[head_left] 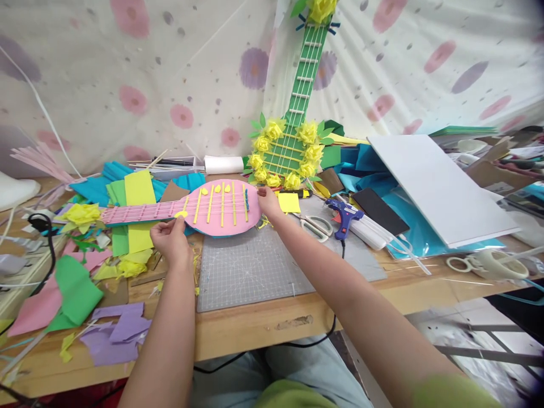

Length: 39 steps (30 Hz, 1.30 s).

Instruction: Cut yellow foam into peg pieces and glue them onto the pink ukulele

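A pink paper lute (216,212) with a blue underside is held level over the left part of the grey cutting mat (250,277). Yellow strips and small yellow shapes cross its rounded body, and pale strings run along its neck towards a yellow paper flower (83,215). My left hand (172,241) is closed on the near edge where neck meets body, thumb by a yellow round piece (181,215). At the body's right end, my right hand (268,203) grips the rim with bent fingers; part of its grip is hidden.
A green paper lute (293,144) with yellow flowers leans on the back curtain. Right of the mat lie scissors (317,226), a blue glue gun (345,217) with its cord, and a white board (442,192). Paper scraps (117,334) cover the table's left side.
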Motion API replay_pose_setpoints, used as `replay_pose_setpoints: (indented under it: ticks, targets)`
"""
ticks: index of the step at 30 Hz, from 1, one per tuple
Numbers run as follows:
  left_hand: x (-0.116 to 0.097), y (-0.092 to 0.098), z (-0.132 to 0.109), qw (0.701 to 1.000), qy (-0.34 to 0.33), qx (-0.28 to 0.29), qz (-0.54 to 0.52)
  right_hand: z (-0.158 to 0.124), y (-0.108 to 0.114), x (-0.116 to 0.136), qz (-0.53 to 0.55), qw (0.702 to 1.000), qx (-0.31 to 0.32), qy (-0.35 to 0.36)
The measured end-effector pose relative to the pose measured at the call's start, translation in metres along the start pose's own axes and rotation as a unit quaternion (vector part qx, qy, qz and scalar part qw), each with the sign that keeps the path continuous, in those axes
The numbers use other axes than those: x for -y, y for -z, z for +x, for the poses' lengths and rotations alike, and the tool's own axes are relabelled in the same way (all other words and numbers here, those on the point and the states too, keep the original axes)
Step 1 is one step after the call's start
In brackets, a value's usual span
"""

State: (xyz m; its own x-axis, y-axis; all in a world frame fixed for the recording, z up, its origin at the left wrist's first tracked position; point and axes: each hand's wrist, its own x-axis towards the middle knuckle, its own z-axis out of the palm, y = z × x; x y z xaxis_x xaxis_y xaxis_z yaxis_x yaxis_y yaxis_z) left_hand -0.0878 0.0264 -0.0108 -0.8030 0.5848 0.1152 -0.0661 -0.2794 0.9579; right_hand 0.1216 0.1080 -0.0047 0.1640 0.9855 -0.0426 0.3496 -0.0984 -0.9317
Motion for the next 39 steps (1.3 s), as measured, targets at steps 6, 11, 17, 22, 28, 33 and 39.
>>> replay_pose_setpoints:
  ticks: [6, 11, 17, 22, 28, 33, 39]
  targets:
    - [-0.002, -0.001, -0.003, 1.0, 0.0, 0.001, 0.006, -0.006, -0.002, -0.006, 0.01, 1.0, 0.019, -0.018]
    - [-0.02, -0.004, -0.022, 0.999, -0.008, 0.042, -0.019, -0.014, 0.022, -0.004, 0.117, 0.993, 0.017, -0.018]
    - [-0.024, -0.007, -0.043, 0.996, -0.025, 0.088, -0.008, -0.018, 0.084, -0.018, 0.168, 0.984, 0.034, -0.041]
    - [-0.012, -0.009, -0.039, 0.985, -0.139, 0.087, 0.054, -0.017, 0.099, -0.031, 0.161, 0.985, 0.058, -0.037]
    - [-0.044, -0.024, -0.031, 0.985, -0.069, 0.138, 0.081, -0.02, 0.089, -0.034, 0.166, 0.984, 0.059, -0.034]
    - [-0.07, -0.032, -0.018, 0.919, 0.047, 0.32, 0.224, -0.02, 0.083, -0.042, 0.16, 0.987, 0.032, 0.007]
    - [-0.079, -0.05, -0.02, 0.812, 0.077, 0.422, 0.396, -0.014, 0.077, -0.054, 0.166, 0.985, 0.023, 0.046]
